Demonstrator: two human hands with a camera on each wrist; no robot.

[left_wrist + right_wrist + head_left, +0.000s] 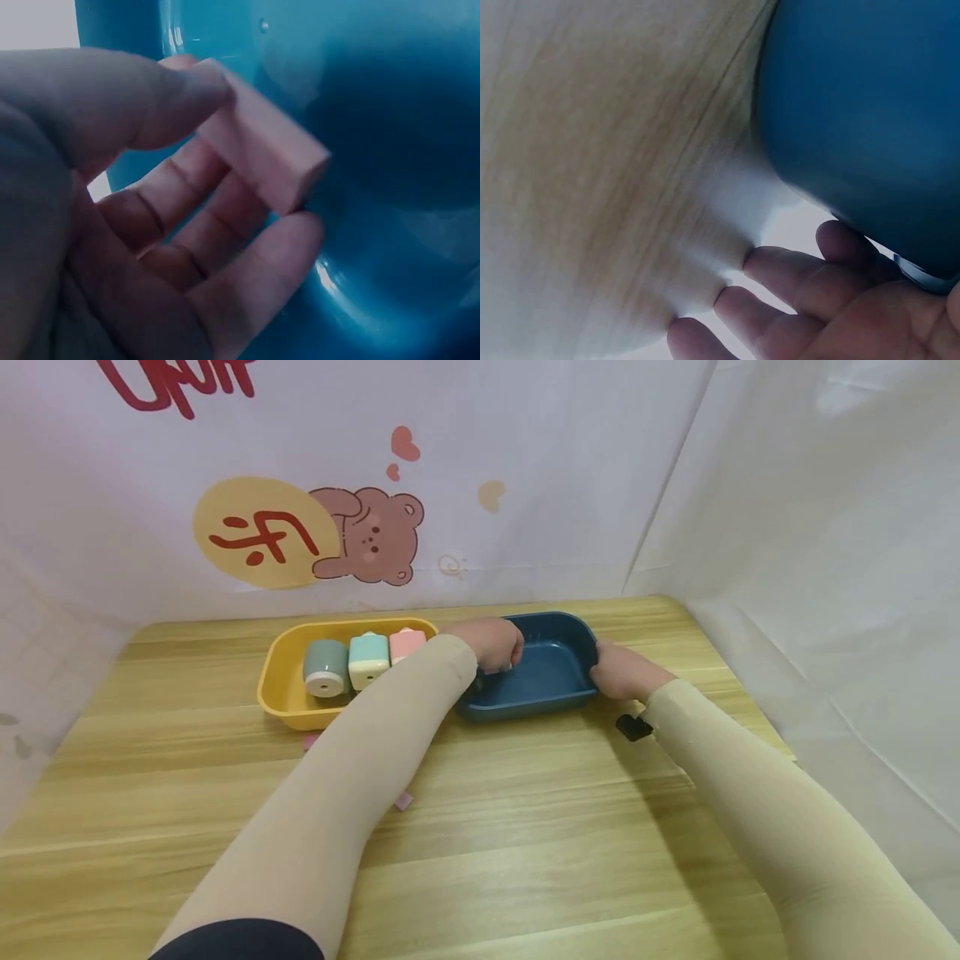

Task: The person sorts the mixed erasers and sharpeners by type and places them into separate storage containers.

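Observation:
A pale pink rectangular block (270, 146) is pinched between the thumb and fingers of my left hand (176, 202). That hand (491, 643) is over the left part of a dark blue plastic bin (551, 668), and the head view hides most of the block behind the fingers. On the bin's right side, my right hand (626, 672) holds the rim. From the right wrist view, that hand (832, 307) has several fingers spread below the rim, outside the blue wall (855, 127), with the fingertips close to the wooden surface.
Left of the blue bin stands a yellow bin (288, 718) with a grey-green container (327, 664), a mint one (368, 656) and a pink one (406, 643). Small pink pieces (403, 800) lie on the wooden table (525, 860), partly behind the left sleeve. A white curtain (555, 485) hangs behind.

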